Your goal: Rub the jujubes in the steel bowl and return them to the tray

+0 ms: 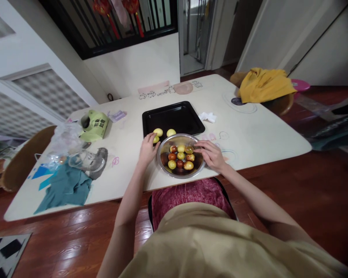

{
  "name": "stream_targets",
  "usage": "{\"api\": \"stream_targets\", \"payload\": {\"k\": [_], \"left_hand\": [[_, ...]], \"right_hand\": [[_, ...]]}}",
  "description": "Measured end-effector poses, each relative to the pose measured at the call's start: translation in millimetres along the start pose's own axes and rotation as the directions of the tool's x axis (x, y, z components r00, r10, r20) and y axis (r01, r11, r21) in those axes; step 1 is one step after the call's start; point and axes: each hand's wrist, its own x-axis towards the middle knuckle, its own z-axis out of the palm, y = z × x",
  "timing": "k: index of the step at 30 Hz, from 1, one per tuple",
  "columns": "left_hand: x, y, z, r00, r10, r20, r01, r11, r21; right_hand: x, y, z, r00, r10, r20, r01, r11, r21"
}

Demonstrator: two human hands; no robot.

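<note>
A shiny metal bowl (161, 164) stands near the table's front edge, with several yellow-green and red-brown jujubes (180, 156) in it. Behind it lies a black baking tray (171, 115); two yellow-green jujubes (171, 133) rest at its near side. My left hand (147, 150) is at the tray's near left corner, its fingers closed on another yellow-green jujube (156, 139). Over the bowl's right rim reaches my right hand (212, 155), gripping the rim with its fingertips inside, close to the jujubes. Its thumb is partly hidden.
White crumpled tissue (208, 117) lies right of the tray. On the left of the white table (127, 154) are a green carton (95, 125), clear plastic bags (66, 139) and a teal cloth (66, 187). A yellow garment (265, 85) drapes over a chair at the right.
</note>
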Motion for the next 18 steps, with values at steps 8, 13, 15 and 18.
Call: {"api": "stream_targets", "payload": {"k": [8,13,15,18], "left_hand": [[2.3,-8.4,10.2,0.992,-0.124,-0.018,0.125,0.976,0.179],[4.0,-9.8,12.4,0.988,-0.154,-0.018,0.154,0.969,0.194],[4.1,-10.5,12.8,0.986,-0.162,-0.028,0.164,0.975,0.149],[3.2,-11.5,14.1,0.986,-0.161,-0.050,0.163,0.986,0.044]], "right_hand": [[1.2,-0.6,0.6,0.999,-0.033,-0.023,0.032,0.999,-0.008],[1.1,-0.5,0.7,0.999,-0.039,-0.022,0.038,0.999,-0.026],[0.6,-0.3,1.2,0.999,-0.037,-0.030,0.036,0.999,-0.023],[0.1,-0.3,1.6,0.999,-0.021,-0.030,0.021,1.000,-0.008]]}}
